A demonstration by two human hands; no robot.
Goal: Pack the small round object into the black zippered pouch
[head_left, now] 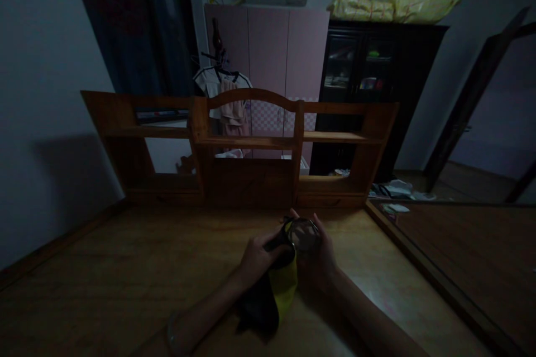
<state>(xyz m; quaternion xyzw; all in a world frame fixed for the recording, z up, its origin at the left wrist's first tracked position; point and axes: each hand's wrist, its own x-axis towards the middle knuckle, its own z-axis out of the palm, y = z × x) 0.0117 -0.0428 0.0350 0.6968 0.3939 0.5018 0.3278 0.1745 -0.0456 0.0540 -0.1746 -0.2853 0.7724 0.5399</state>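
Observation:
In front of me, low over the wooden bed board (167, 273), my left hand (260, 259) is closed on a black and yellow cloth (285, 287). The cloth hangs down from the fingers, its black end near the boards. My right hand (324, 253) curls around a round clear glass (304, 235) whose rim faces me. Cloth and glass meet between the two hands, the cloth's upper edge against the glass's left side. Dim light hides the glass's lower part and whether any cloth is inside it.
A wooden headboard with shelves (251, 142) rises beyond the hands. A raised wooden edge (419, 267) runs along the right. Behind stand a pink wardrobe (268, 50), a dark cabinet (402, 72) and hanging clothes (232, 100). A wall (46, 122) borders the left.

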